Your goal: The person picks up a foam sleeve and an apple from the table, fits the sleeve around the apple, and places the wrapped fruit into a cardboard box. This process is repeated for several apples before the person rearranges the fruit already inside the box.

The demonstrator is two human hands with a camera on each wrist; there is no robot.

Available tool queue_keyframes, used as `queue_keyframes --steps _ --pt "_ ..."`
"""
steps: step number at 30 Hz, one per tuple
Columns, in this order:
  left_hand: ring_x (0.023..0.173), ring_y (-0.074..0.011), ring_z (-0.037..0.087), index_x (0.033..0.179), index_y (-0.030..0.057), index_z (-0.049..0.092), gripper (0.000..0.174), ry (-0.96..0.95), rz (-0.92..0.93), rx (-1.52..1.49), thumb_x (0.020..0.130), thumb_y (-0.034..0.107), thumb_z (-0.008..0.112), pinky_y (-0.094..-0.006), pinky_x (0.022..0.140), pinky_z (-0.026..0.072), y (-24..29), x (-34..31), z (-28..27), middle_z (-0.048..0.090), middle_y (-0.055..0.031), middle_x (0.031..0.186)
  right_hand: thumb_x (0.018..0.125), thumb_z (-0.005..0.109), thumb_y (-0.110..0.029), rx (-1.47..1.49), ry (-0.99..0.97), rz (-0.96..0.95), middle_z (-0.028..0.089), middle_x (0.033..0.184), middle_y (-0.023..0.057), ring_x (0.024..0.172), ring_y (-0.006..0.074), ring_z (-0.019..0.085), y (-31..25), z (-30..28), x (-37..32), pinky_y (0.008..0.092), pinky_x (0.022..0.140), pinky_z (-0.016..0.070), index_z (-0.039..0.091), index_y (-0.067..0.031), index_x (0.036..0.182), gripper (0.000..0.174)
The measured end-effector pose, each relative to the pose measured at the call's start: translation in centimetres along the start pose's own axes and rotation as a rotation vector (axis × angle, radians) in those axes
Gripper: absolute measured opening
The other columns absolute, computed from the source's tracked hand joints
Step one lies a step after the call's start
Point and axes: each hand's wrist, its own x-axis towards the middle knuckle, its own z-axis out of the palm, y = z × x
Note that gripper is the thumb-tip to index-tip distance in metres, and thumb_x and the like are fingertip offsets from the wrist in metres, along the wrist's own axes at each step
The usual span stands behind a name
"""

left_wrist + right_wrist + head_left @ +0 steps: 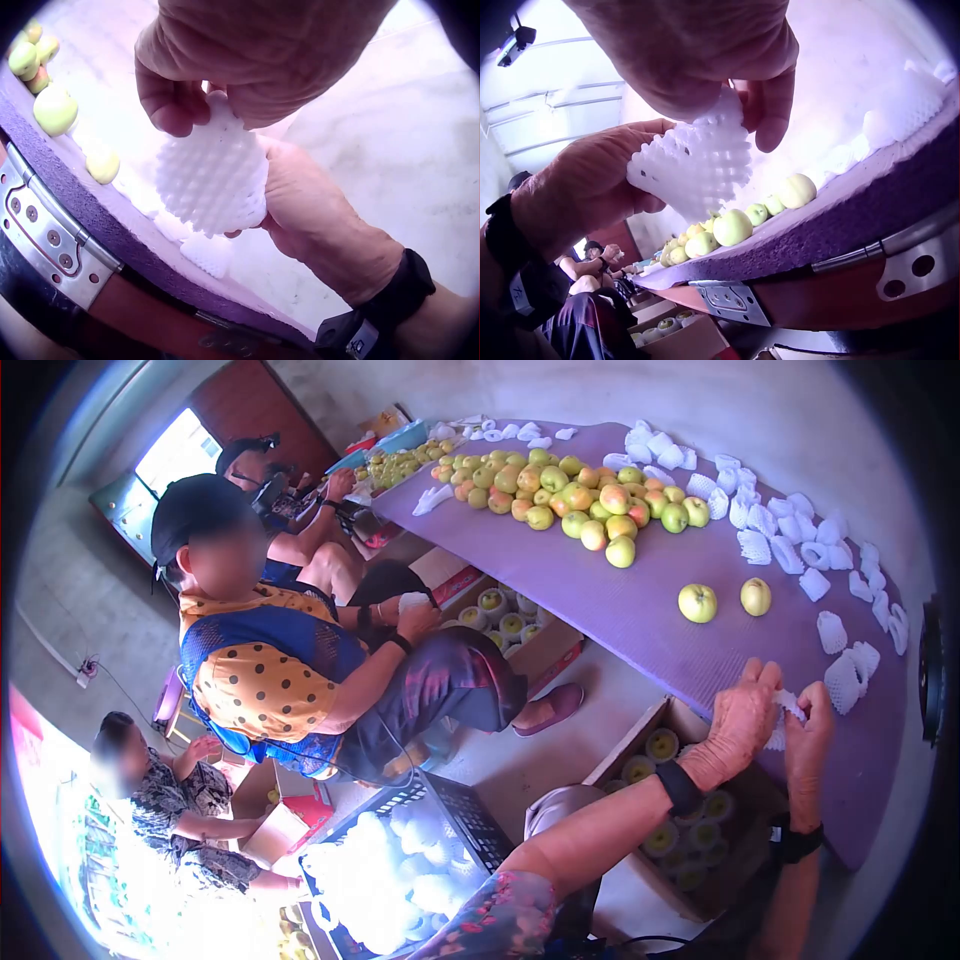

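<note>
A white foam fruit net (214, 176) is stretched between both hands over the near edge of the purple-covered table (640, 620). My left hand (735, 725) pinches one end of it between thumb and fingers. On the opposite side, my right hand (808, 745) pinches the net too, as the right wrist view (705, 45) shows from close up. The net hangs flat, with no fruit showing in it. Two yellow-green apples, one on the left (697, 603) and one on the right (756, 597), lie just beyond the hands.
A heap of apples (560, 490) covers the table's far middle, with loose foam nets (785, 525) along the wall side. Below the table edge stands a carton (625, 745) of netted apples. A black crate (465, 815) of white nets is at lower left; other people sit beyond.
</note>
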Motion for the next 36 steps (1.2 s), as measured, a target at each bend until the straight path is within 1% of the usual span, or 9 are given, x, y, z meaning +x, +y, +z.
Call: queue_keyframes --steps 6,12,18,25,26,28,29,33,36 --pt "0.087 -0.0396 0.06 0.104 0.0039 0.058 0.022 -0.09 0.11 -0.043 0.083 0.009 0.063 -0.0494 0.071 0.0492 0.0 -0.5 -0.8 0.055 -0.0162 0.093 0.065 0.058 0.014 -0.005 -0.011 -0.008 0.03 0.079 0.0088 0.073 0.0251 0.033 1.4 0.0 0.2 0.032 0.069 0.0393 0.033 -0.0046 0.083 0.035" --pt "0.081 -0.0399 0.061 0.092 0.0036 0.059 0.009 -0.095 0.08 -0.035 0.083 0.006 0.061 -0.0489 0.069 0.0492 -1.5 0.0 0.0 0.056 -0.016 0.092 0.072 0.059 0.013 0.096 -0.057 0.057 0.041 0.083 0.0089 0.077 0.0226 0.043 0.7 0.2 0.2 0.0305 0.075 0.0428 0.047 -0.0015 0.093 0.028" --pt "0.08 -0.0398 0.061 0.09 0.0047 0.057 0.01 -0.008 0.063 -0.007 0.081 0.004 0.061 -0.049 0.066 0.0493 -1.0 0.0 -0.4 0.057 -0.0156 0.09 0.075 0.061 0.009 0.076 -0.117 -0.129 0.052 0.087 0.0125 0.082 0.027 0.055 -2.5 0.1 0.3 0.0353 0.075 0.0456 0.059 0.0023 0.106 0.032" --pt "0.082 -0.0407 0.061 0.089 0.0088 0.058 0.014 -0.011 0.089 0.131 0.077 0.007 0.064 -0.0465 0.067 0.0507 -0.7 -0.1 -0.7 0.061 -0.0172 0.092 0.074 0.063 0.006 0.023 -0.138 -0.167 0.057 0.086 0.0166 0.081 0.035 0.058 -2.8 -0.2 0.1 0.0395 0.069 0.0452 0.063 0.0008 0.093 0.02" --pt "0.082 -0.0391 0.061 0.094 0.008 0.061 0.017 -0.057 0.08 0.028 0.078 0.01 0.067 -0.044 0.068 0.0504 -0.4 -0.3 -1.9 0.062 -0.0181 0.094 0.074 0.062 0.006 0.025 -0.11 -0.152 0.057 0.085 0.0165 0.081 0.036 0.059 -3.3 -0.3 0.1 0.0402 0.069 0.0454 0.062 -0.0001 0.093 0.019" --pt "0.078 -0.0233 0.06 0.11 0.0037 0.063 0.035 -0.117 0.073 -0.154 0.082 0.021 0.074 -0.0354 0.069 0.0504 -0.6 0.3 -2.8 0.062 -0.0137 0.091 0.076 0.063 0.003 0.063 -0.045 -0.175 0.057 0.084 0.0169 0.079 0.0374 0.058 -2.4 -0.4 0.3 0.0417 0.068 0.0455 0.058 -0.001 0.093 0.018" --pt "0.084 -0.029 0.065 0.11 0.0026 0.062 0.035 -0.154 -0.055 -0.311 0.084 0.026 0.07 -0.0398 0.072 0.0526 -0.4 0.2 -3.3 0.063 -0.0174 0.101 0.077 0.064 0.001 0.085 -0.044 -0.101 0.057 0.084 0.0163 0.078 0.0367 0.059 -2.2 -0.5 0.3 0.0413 0.068 0.0458 0.055 -0.0011 0.091 0.017" --pt "0.081 -0.0148 0.059 0.118 0.0018 0.061 0.036 -0.2 -0.216 -0.367 0.093 0.027 0.063 -0.0285 0.07 0.05 -1.7 0.5 -4.5 0.065 -0.007 0.098 0.076 0.071 -0.002 0.127 -0.035 0.082 0.055 0.078 0.014 0.072 0.0324 0.058 -2.4 -0.5 0.6 0.0388 0.065 0.0462 0.049 -0.002 0.087 0.025" --pt "0.082 -0.0149 0.06 0.119 0.0021 0.061 0.04 -0.204 -0.176 -0.38 0.091 0.03 0.067 -0.0283 0.071 0.0504 -2.1 0.5 -5.2 0.065 -0.0076 0.095 0.075 0.073 -0.003 0.16 -0.043 0.092 0.055 0.076 0.0135 0.069 0.0296 0.057 -2.3 -0.4 0.5 0.0384 0.063 0.046 0.048 -0.0022 0.086 0.027"
